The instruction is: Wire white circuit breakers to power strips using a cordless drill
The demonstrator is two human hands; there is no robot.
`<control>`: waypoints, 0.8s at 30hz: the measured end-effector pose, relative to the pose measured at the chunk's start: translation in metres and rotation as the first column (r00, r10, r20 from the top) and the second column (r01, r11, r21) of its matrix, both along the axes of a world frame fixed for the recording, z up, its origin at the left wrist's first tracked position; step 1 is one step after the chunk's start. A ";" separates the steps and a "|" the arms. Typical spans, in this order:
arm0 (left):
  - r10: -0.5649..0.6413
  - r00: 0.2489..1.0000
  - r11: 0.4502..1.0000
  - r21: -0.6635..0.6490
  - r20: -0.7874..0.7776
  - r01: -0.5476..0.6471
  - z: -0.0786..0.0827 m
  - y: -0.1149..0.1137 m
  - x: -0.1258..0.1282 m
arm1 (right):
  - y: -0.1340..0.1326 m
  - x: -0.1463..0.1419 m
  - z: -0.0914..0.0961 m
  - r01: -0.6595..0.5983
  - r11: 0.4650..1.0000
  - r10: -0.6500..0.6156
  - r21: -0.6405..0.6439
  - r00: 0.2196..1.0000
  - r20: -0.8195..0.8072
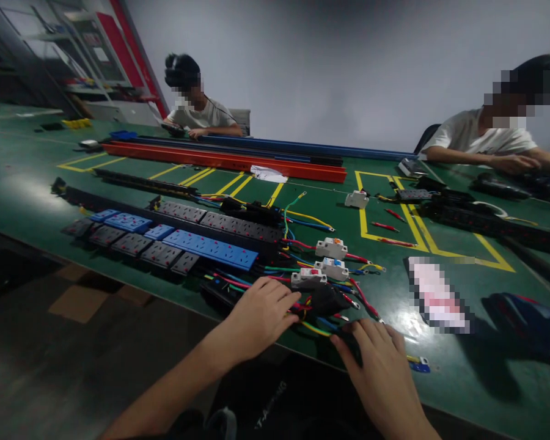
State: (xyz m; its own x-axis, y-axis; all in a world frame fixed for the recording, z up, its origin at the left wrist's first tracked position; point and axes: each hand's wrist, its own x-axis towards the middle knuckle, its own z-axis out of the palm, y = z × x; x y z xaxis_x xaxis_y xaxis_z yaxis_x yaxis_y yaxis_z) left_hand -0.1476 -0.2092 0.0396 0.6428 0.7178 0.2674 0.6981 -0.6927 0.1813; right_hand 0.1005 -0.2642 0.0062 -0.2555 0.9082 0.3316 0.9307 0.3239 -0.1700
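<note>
My left hand (261,311) is closed at the near edge of the table, thumb and fingers on a bundle of coloured wires. My right hand (380,354) curls over the same bundle further right. A yellow-green wire (316,330) runs between the two hands, and wire ends with metal lugs (421,362) stick out beyond my right hand. Just past my left fingers sits a black piece (327,300) among the wires. White circuit breakers (309,278) with wires attached lie behind it. Black and blue socket strips (211,247) stretch away to the left.
A long orange-red channel (224,160) and dark blue rails (302,146) lie across the green table (444,391). Yellow tape (389,243) marks areas. Loose red wires (396,242), a single breaker (356,198) and a pixelated flat item (437,293) are rightward. Two people sit opposite.
</note>
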 end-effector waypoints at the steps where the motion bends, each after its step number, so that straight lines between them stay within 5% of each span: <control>1: -0.008 0.999 1.000 -0.010 -0.038 0.008 -0.003 0.004 0.004 | 0.000 0.000 0.001 0.010 1.000 -0.010 0.008 1.000 -0.003; 16: 0.022 0.982 0.990 -0.141 0.189 0.005 0.000 0.006 -0.003 | 0.009 0.014 0.000 0.123 0.989 -0.121 0.088 0.992 -0.019; 24: -0.096 0.994 0.995 -0.022 -0.056 0.095 0.003 -0.006 -0.009 | 0.021 0.023 -0.012 0.025 0.988 -0.021 0.149 0.999 -0.027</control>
